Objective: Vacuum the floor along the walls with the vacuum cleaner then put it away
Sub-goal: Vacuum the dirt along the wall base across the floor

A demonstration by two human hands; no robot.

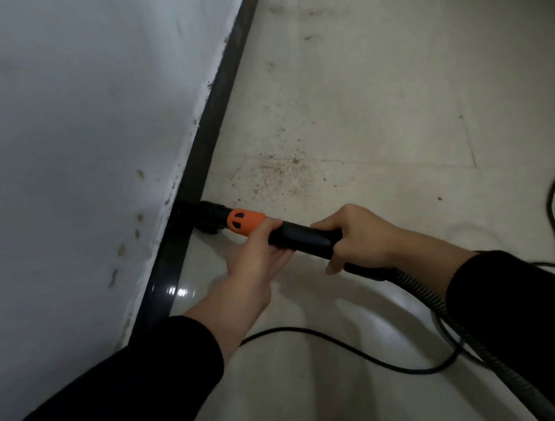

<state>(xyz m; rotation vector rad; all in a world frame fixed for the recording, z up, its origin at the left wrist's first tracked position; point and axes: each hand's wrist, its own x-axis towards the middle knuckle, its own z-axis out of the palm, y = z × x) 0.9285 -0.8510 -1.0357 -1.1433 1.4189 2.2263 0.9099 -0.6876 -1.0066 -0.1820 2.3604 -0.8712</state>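
A black vacuum wand (300,237) with an orange collar (245,220) points left at the floor by the wall. Its black nozzle (208,218) touches the dark skirting board (214,115). My left hand (260,255) grips the wand just behind the orange collar, from below. My right hand (355,233) grips the wand's rear end from above. A ribbed black hose (421,298) runs from that end down to the lower right. The vacuum's body is out of view.
A white, stained wall (77,127) fills the left. Dark crumbs and dust (276,171) lie scattered on the pale tiled floor (376,84) ahead of the nozzle. A black power cord (348,341) loops across the floor below my arms and along the right edge.
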